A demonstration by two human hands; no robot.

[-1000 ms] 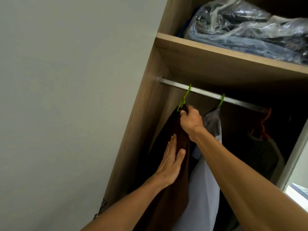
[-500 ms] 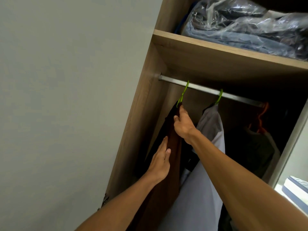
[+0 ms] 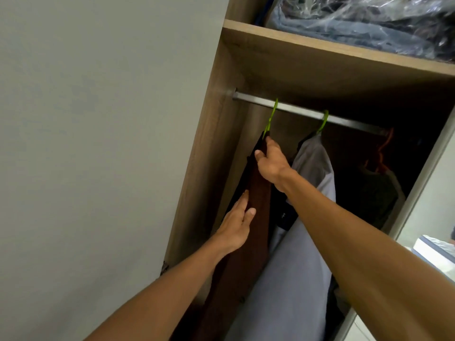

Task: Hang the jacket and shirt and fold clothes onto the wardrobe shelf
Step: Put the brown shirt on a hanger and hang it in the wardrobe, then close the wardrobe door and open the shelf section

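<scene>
A dark brown jacket (image 3: 257, 200) hangs on a green hanger (image 3: 272, 114) hooked over the metal rail (image 3: 302, 112) at the wardrobe's left end. My right hand (image 3: 270, 163) grips the jacket's top just under the hook. My left hand (image 3: 237, 222) lies flat with straight fingers against the jacket's left side lower down. Right of it a pale grey-blue shirt (image 3: 312, 168) hangs from a second green hanger (image 3: 324, 120); my right forearm crosses in front of it.
The wooden shelf (image 3: 320, 48) above the rail carries folded clothes in clear plastic (image 3: 364, 23). An orange hanger (image 3: 384, 153) with a dark garment hangs further right. The wardrobe's side panel (image 3: 209, 153) is close on the left, a grey wall beyond it.
My left hand has slid a little to the left and down along the jacket. My right hand keeps its grip at the jacket's top. The view has tilted slightly.
</scene>
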